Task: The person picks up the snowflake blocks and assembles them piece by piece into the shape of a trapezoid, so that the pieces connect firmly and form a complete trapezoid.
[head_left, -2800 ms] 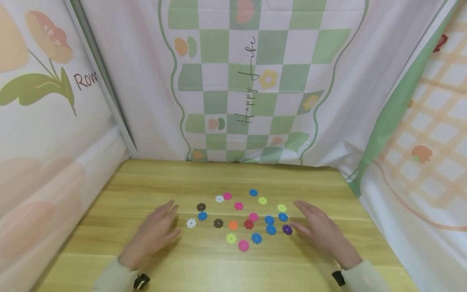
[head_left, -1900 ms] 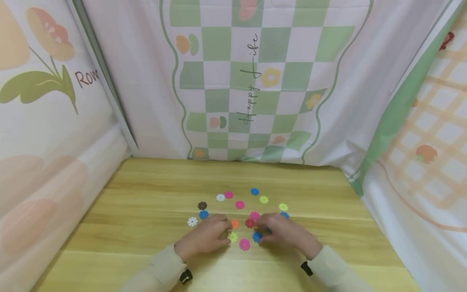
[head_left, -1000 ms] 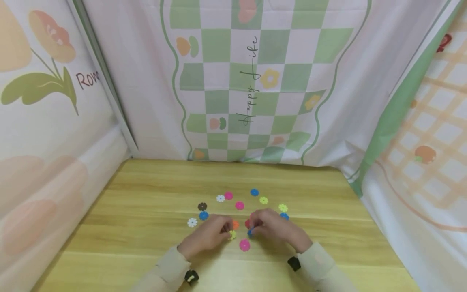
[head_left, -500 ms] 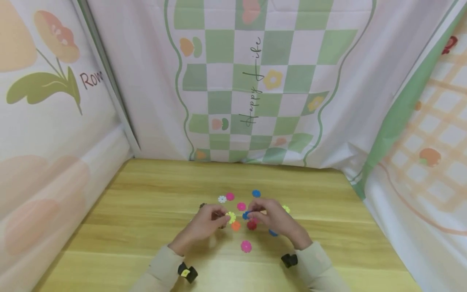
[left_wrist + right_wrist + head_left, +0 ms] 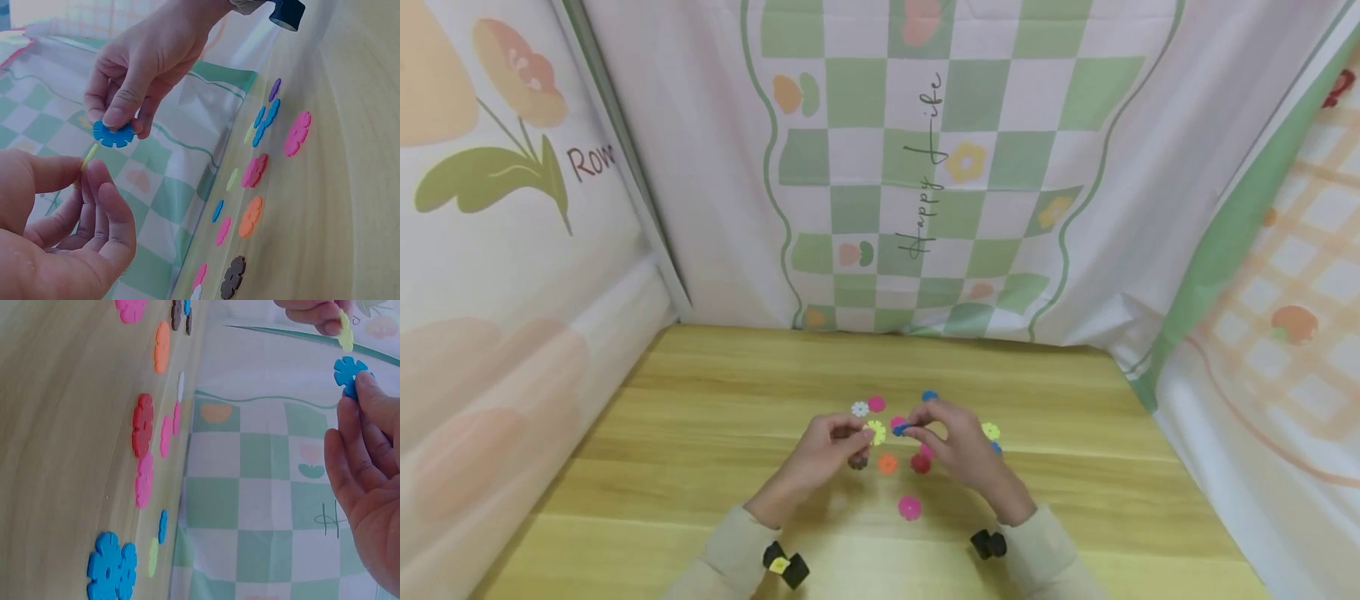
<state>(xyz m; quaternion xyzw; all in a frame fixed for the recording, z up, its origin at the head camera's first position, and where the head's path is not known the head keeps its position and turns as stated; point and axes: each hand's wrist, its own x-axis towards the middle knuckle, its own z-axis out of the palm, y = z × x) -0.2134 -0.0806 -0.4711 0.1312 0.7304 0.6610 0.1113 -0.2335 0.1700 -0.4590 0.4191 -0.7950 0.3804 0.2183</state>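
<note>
Pinching a yellow disc point(image 5: 877, 432) w/ the L hand point(image 5: 823, 454) & a blue disc point(image 5: 115, 137) w/ the R hand point(image 5: 961, 448), each clamped near its edge. Both r up over the wood table point(image 5: 737, 375), v close w/ a small gap btwn. Orange disc point(image 5: 887, 464) + red disc point(image 5: 921, 463) lie flat.
</note>
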